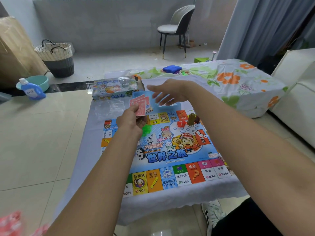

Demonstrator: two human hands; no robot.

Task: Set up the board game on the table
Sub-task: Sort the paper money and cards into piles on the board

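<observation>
— Pale tiled floor all round; what's on the tabletop (170, 198)?
— Its white cloth carries the game board (170, 150), flat, with the game box (115, 89) beyond.
— The hands?
— Left hand (131, 120) pinches red cards (140, 106) over the board's far edge. Right hand (168, 92), fingers spread, hovers above a blue tray (141, 96), holding nothing.
</observation>
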